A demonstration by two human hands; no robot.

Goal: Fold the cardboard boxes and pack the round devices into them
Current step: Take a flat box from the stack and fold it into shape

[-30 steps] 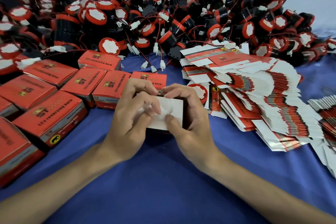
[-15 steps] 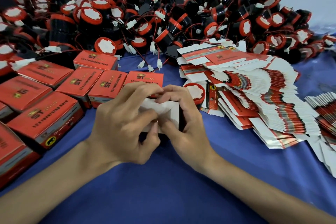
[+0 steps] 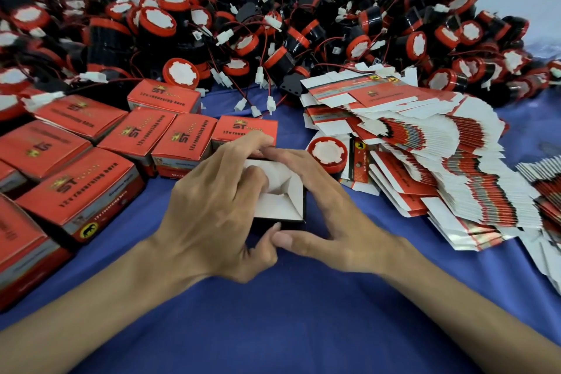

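Note:
A small cardboard box point(image 3: 285, 200) stands on the blue cloth at the centre, its white inner flaps showing and folded inward. My left hand point(image 3: 212, 209) grips its left side with fingers pressed on the flaps. My right hand point(image 3: 328, 209) holds its right side, thumb at the near edge, index finger at the far edge. One round red-and-black device point(image 3: 328, 152) lies just right of the box. A big heap of round devices point(image 3: 273, 27) with wires fills the back. Flat unfolded boxes point(image 3: 440, 161) are fanned out at the right.
Several closed red boxes point(image 3: 127, 143) sit in rows at the left, reaching the left edge. More flat cartons point(image 3: 546, 191) lie at the far right. Blue cloth point(image 3: 288, 313) covers the table toward me, crossed by both forearms.
The flaps have been pushed further inward. My left fingers moved onto the flaps, and both thumbs came together at the box's near edge.

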